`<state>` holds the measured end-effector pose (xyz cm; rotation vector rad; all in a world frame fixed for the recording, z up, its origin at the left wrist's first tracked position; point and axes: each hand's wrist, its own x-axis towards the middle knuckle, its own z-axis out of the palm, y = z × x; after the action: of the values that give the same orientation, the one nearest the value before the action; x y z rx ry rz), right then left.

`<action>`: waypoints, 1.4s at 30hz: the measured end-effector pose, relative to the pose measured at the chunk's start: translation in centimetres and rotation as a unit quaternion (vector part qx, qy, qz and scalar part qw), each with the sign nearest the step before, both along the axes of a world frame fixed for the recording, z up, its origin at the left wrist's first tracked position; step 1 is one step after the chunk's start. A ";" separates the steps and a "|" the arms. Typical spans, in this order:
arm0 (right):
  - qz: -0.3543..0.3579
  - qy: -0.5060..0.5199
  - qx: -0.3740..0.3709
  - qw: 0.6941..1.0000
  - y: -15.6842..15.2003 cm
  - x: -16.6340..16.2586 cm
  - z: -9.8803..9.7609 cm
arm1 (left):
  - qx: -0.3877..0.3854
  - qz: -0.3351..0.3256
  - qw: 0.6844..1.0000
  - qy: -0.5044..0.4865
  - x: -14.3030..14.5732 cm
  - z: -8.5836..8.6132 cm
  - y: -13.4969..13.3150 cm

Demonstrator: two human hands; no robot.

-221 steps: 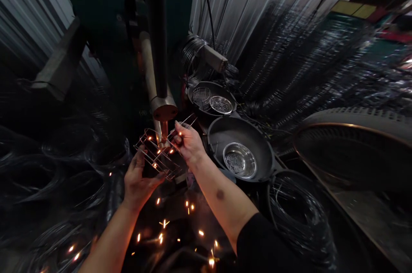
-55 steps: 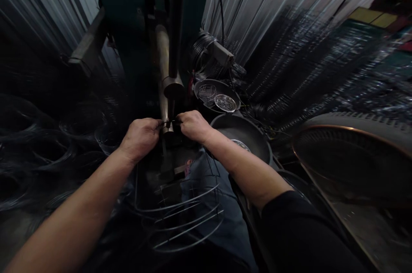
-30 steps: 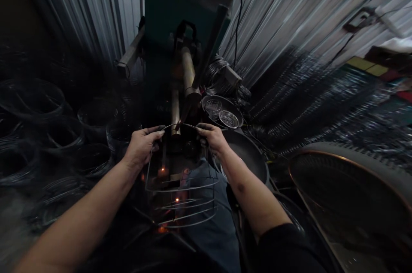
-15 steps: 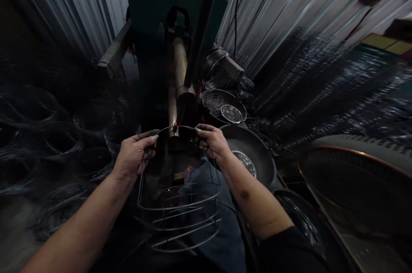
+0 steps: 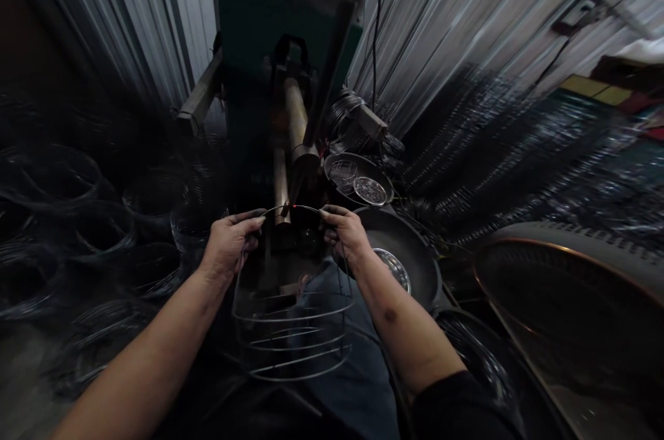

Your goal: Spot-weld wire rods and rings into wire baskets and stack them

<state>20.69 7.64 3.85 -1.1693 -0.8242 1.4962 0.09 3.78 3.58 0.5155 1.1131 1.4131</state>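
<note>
Between both hands I hold a wire frame (image 5: 290, 319), a basket-like shape of thin metal rods whose lower rungs hang over my lap. My left hand (image 5: 233, 239) pinches the frame's top wire on the left. On the right, my right hand (image 5: 342, 227) pinches the same wire between thumb and fingers. The arched top wire meets the tip of a welding machine's electrode arm (image 5: 281, 191), and a small red-hot spot glows on the wire there. Above it a thicker brass-coloured arm (image 5: 297, 115) reaches out from the dark green machine (image 5: 249, 32).
Stacked wire rings (image 5: 98, 225) fill the left side. Right of the machine, a round pan (image 5: 381, 170) holds small wire pieces, and a larger dark basin (image 5: 415, 253) holds a shiny disc (image 5: 391, 270). A big fan-like guard (image 5: 570, 239) stands at the right.
The glowing spot now sits slightly right of the electrode tip. Both hands and the wire frame have shifted a little rightward in view, and the camera view has tilted up slightly.
</note>
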 end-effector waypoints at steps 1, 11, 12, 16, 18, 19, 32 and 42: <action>0.003 0.002 0.004 1.000 0.0 0.0 -0.1 | 0.001 -0.001 1.000 -0.001 0.0 -0.2 0.1; -0.001 0.008 0.015 1.000 0.3 0.0 -1.1 | -0.002 0.016 1.000 0.022 -0.1 -1.0 0.3; 0.001 0.007 0.016 1.000 0.3 0.0 -1.1 | -0.002 0.017 1.000 0.025 -0.1 -1.0 0.3; -0.016 -0.001 0.027 1.000 0.1 -0.2 -1.5 | 0.005 0.025 0.999 0.038 -0.2 -1.6 0.4; -0.031 -0.001 0.032 0.999 -0.3 -0.6 -1.7 | 0.013 0.030 0.998 0.045 -0.5 -2.0 0.3; -0.039 0.001 0.033 0.999 -0.4 -0.9 -1.8 | 0.015 0.032 0.998 0.049 -0.7 -2.3 0.3; -0.050 0.000 0.074 0.996 0.5 -2.6 -2.8 | 0.039 0.063 0.996 0.052 -2.0 -4.1 1.2; 0.098 0.087 -0.026 0.991 -0.2 -0.9 -3.8 | 0.085 0.010 0.994 0.066 -3.0 -7.0 2.6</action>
<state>19.79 7.47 0.05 -1.0010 -0.8009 1.7640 -2.87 6.41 -3.44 0.7291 1.1097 1.5170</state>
